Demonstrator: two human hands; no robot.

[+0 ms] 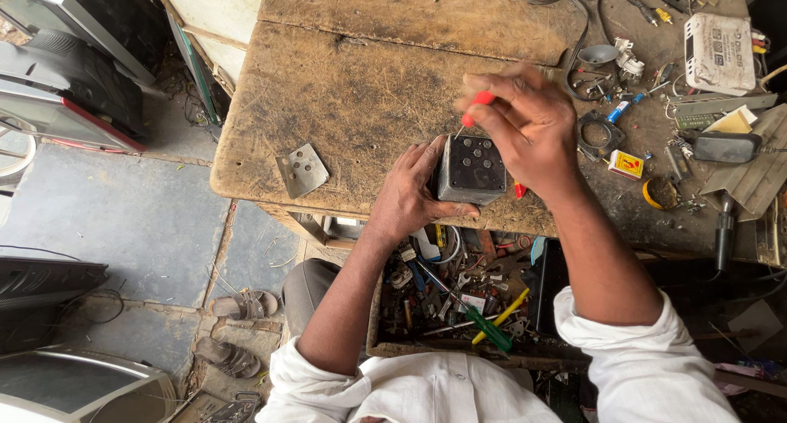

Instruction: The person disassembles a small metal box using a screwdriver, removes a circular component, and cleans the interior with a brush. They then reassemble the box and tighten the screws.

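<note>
Nearest me, one open drawer (385,341) at lower centre holds a jumble of loose tools, among them one green-handled screwdriver (489,328) and one yellow-handled one (502,315). Above it, at the worktop (352,95) edge, my left hand (407,195) wraps one small grey metal box (470,170); my right hand (525,128) pinches one red-handled screwdriver (477,105) over it. One metal plate (302,170) lies left.
</note>
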